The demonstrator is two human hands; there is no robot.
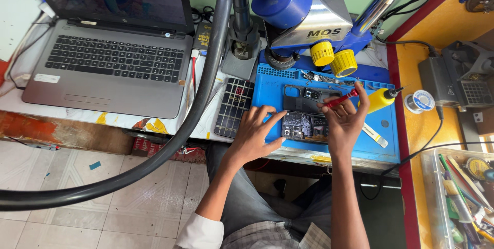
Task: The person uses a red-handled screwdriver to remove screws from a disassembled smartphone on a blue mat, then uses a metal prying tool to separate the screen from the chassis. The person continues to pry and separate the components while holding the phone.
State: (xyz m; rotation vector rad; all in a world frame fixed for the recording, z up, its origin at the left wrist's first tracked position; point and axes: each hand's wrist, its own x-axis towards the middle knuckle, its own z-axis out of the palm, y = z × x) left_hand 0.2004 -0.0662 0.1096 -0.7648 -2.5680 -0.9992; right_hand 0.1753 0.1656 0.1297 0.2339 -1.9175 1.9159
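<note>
Phone (304, 120) with its back off lies on the blue work mat (383, 141), near the front edge of the desk (77, 111), board and camera section exposed. Left hand (254, 136) rests on the mat at the phone's left side, fingers (271, 120) spread apart, tips touching the phone's left edge, pinning it flat. Right hand (343, 123) sits over the phone's right end, fingers closed around a red screwdriver (340, 99), held low and pointing left over the phone's upper half. Cannot tell whether the tip is touching the board.

Around it:
- Yellow squeeze bottle (382, 99) with dark nozzle lies on the mat just right of the right hand.
- Small parts and loose bits (329, 79) lie in the trays along the mat's back edge.
- Microscope (303, 12), blue and silver with 2 yellow knobs, hangs above the mat's back.
- Dark gridded pad (234, 106) sits just left of the mat.
- Open laptop (110, 69) is well to the left.
- Solder spool (420, 101) sits on the yellow shelf to the right of the mat.
- Thick black hose (170, 146) curves across the foreground.
</note>
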